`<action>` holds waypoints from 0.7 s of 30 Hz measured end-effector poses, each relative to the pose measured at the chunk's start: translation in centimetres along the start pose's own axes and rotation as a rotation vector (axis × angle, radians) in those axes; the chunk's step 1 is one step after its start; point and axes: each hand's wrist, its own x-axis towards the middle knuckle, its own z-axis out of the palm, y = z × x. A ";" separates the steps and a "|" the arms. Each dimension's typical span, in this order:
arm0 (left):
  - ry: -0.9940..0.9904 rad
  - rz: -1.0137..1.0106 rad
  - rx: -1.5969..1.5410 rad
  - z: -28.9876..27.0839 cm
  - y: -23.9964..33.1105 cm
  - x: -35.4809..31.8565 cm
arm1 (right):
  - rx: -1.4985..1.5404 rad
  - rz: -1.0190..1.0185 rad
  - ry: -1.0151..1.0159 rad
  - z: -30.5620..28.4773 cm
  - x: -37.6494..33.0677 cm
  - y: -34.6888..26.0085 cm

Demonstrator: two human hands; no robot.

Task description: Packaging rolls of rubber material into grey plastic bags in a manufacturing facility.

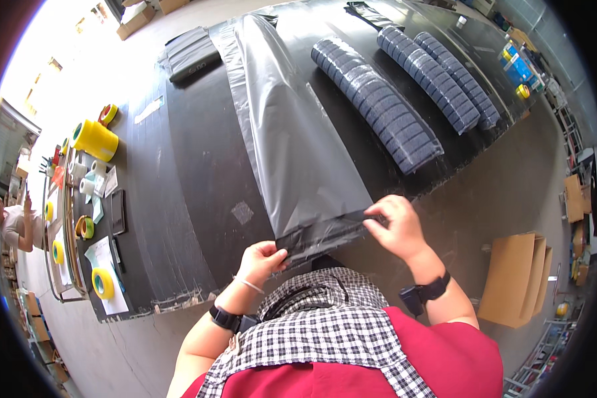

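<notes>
A long grey plastic bag (pixel 292 132) lies lengthwise across the black table, its near end at the table's front edge. That end shows a dark inner side, folded or opened out between my hands. At its left corner my left hand (pixel 262 262) pinches the plastic between thumb and fingers. My right hand (pixel 397 225) grips the opposite corner the same way, holding the near edge stretched. To the right of the bag lies a long roll-shaped bundle (pixel 378 106) of dark blue pieces wrapped in clear film. Whether anything is inside the bag cannot be made out.
Two more wrapped bundles (pixel 431 79) lie farther right on the black table (pixel 179 219). A stack of folded dark bags (pixel 191 53) sits at the far left. Yellow tape rolls (pixel 94 139), papers and a dark tablet-like device (pixel 118 212) line the left edge. Cardboard boxes (pixel 511 278) stand at right.
</notes>
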 end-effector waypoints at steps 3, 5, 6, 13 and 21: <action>-0.039 0.105 -0.127 -0.2 -1.4 -0.3 | 0.294 -0.253 -0.188 4.6 0.3 -4.4; -0.029 0.129 -0.150 0.2 -1.4 -0.7 | 0.316 -0.314 -0.206 8.0 0.5 -6.5; -0.043 0.159 -0.132 0.2 -1.6 -0.8 | 0.305 -0.345 -0.185 9.4 0.4 -7.1; -0.031 0.189 -0.035 0.4 -1.8 -1.2 | 0.166 -0.454 -0.097 12.3 0.4 -7.5; -0.072 0.138 0.061 -1.4 -2.1 -0.7 | 1.255 0.411 -0.397 2.4 -11.0 1.5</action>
